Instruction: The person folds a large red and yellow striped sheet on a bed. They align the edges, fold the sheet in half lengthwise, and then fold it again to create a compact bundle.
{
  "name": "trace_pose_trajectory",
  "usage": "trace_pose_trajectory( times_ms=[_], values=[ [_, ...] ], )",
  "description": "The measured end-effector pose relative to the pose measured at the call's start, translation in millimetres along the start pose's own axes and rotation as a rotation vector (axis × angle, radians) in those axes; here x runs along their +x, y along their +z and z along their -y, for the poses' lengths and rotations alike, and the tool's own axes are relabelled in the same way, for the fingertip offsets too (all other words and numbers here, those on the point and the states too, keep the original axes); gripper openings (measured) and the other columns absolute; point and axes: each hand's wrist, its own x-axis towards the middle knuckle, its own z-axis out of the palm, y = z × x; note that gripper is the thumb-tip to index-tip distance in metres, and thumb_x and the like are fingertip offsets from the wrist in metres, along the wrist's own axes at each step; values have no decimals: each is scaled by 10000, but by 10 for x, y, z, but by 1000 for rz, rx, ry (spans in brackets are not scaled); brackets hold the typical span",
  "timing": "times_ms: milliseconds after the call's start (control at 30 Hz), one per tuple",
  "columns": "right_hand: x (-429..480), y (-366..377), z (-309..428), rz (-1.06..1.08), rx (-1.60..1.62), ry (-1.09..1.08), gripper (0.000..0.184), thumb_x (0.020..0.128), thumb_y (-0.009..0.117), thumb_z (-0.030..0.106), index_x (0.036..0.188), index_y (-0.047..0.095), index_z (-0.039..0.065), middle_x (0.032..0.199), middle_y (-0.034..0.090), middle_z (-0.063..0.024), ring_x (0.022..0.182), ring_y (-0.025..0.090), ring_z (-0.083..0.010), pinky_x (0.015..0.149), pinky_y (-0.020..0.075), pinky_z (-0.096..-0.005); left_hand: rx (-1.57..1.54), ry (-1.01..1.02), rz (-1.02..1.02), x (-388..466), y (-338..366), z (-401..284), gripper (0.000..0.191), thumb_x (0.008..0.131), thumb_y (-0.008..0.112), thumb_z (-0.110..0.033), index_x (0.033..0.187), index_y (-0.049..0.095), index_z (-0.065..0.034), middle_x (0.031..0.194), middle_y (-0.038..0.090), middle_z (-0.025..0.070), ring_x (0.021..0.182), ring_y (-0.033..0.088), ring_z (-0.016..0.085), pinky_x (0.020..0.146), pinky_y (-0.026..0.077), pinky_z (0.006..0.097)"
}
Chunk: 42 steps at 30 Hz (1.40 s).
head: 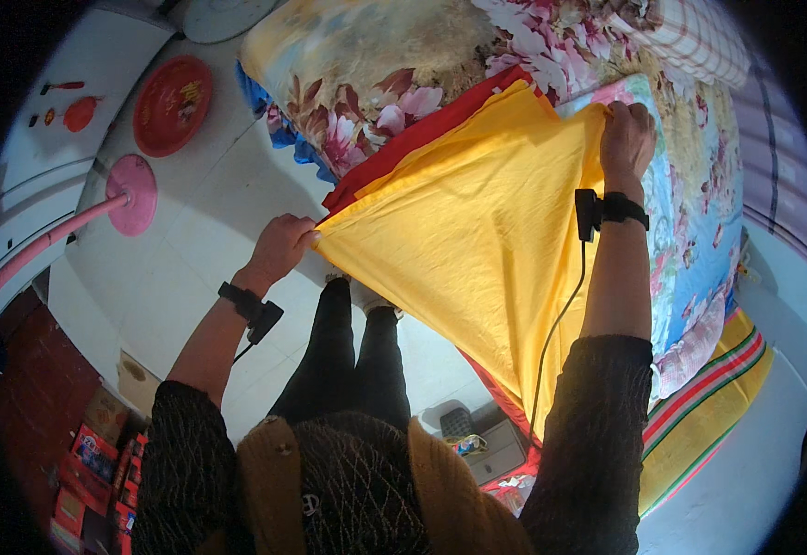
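A yellow cloth [459, 236] is stretched between my two hands, partly over the bed's near side and partly hanging above the floor. My left hand [277, 251] pinches its left corner. My right hand [627, 142] grips its upper right edge in a closed fist. Red cloth [410, 149] lies along the far edge of the yellow cloth, and more red shows beneath its lower side. Whether the red and yellow are one piece I cannot tell. Both wrists wear black straps with small devices, and a cable from the right one runs down over the yellow cloth.
Floral bedding [383, 62] covers the bed ahead. On the floor at left are a red basin [172, 105] and a pink round stand base [131, 195]. Red boxes [88, 461] sit at lower left. A grey drawer unit [497, 451] stands below the cloth, a striped yellow textile [709, 395] at right.
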Motion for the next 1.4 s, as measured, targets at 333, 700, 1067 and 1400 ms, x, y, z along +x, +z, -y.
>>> trace_pose_trajectory(
  times_ms=[333, 700, 1067, 1400],
  values=[
    [514, 486, 360, 116, 296, 442, 239, 866, 544, 246, 1027, 651, 106, 893, 678, -210, 890, 647, -391, 788, 504, -459, -25, -98, -26, -15, 83, 89, 155, 874, 598, -216, 873, 621, -62, 736, 620, 136, 746, 590, 331, 699, 478, 450],
    [92, 307, 1169, -28, 607, 170, 765, 712, 790, 134, 1382, 421, 118, 1487, 291, -208, 1323, 354, -414, 1078, 367, -428, -103, -152, -68, -80, 238, 284, 162, 862, 616, -204, 922, 622, -54, 804, 633, 140, 781, 591, 329, 718, 479, 440],
    [-2807, -1478, 2574, 702, 603, 740, 840, 659, 806, 149, 1400, 411, 133, 1525, 168, -237, 1363, 231, -458, 1063, 286, -552, 173, 67, -268, 176, 35, -151, 553, 820, 661, -113, 1317, 431, -39, 1321, 488, 154, 1235, 431, 360, 1046, 316, 458],
    [-3473, -1262, 2697, 685, 705, 973, 846, 645, 813, 309, 1401, 435, 260, 1550, 96, -218, 1378, 149, -512, 1064, 277, -594, 559, 379, 303, 516, 568, -1142, 843, 716, 785, -301, 1439, 352, -330, 1562, 177, 35, 1430, 143, 347, 1109, 170, 572]
  ],
)
